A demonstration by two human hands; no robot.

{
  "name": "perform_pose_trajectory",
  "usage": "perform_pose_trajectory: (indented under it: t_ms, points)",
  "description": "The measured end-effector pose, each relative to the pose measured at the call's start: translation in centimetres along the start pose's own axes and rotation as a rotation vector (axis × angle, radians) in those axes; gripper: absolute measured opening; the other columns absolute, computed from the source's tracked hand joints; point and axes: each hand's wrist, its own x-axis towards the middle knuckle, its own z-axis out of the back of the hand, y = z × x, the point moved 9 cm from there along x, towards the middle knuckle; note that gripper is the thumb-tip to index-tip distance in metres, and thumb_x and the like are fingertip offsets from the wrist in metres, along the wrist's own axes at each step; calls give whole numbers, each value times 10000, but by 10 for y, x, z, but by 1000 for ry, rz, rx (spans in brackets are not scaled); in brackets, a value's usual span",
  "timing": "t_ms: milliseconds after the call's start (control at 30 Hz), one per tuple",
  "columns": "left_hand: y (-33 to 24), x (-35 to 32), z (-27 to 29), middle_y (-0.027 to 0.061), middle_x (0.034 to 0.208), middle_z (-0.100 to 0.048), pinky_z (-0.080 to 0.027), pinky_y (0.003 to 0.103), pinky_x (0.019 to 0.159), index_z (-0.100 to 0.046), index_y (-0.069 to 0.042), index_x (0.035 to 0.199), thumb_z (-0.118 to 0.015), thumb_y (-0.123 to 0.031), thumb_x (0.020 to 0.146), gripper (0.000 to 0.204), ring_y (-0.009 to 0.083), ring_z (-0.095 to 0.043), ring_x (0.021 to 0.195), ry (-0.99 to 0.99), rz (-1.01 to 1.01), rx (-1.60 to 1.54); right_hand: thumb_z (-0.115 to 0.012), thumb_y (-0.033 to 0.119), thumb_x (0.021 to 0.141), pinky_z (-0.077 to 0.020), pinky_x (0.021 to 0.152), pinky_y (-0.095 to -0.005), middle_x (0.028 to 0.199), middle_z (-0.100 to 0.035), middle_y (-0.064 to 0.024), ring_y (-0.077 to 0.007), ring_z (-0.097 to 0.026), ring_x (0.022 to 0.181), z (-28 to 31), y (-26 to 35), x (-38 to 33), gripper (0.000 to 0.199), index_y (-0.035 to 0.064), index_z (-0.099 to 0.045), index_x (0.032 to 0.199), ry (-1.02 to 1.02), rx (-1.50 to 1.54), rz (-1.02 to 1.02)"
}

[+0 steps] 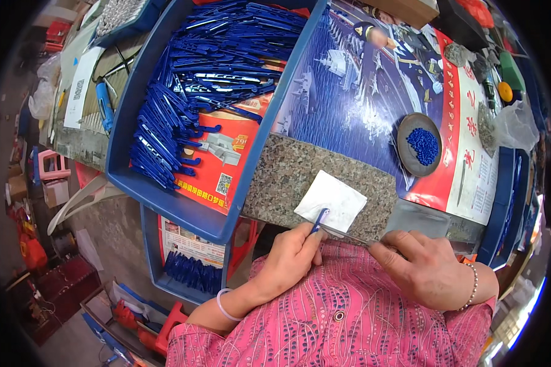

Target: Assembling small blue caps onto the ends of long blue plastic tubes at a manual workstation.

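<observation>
My left hand (289,255) is closed on a slim blue plastic piece (320,221), whose end sticks up past the fingertips. It is held over the near edge of a folded white sheet (335,199), which lies on the speckled stone slab (274,177). From the right, my right hand (419,266) pinches a thin metal tool (348,237), perhaps tweezers. The tool's tip reaches to the blue piece beside my left fingers; whether they touch is too small to tell.
On the left, a blue tray (119,147) holds many blue plastic pieces (217,55). A round dish (404,144) of small blue beads (423,145) rests on a poster (324,92) at the right. Below the bench stands a second blue tray (155,269) of blue parts.
</observation>
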Motion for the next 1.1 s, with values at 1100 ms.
perform_pose_trajectory:
  t_ms: [1100]
  points:
    - [-10, 0, 1, 95, 529, -517, -388, 320, 448, -526, 16, 822, -462, -115, 916, 173, 169, -515, 462, -227, -272, 399, -559, 124, 692, -419, 372, -324, 655, -501, -72, -199, -554, 484, 11, 26, 29, 288, -10, -583, 946, 71, -151, 45]
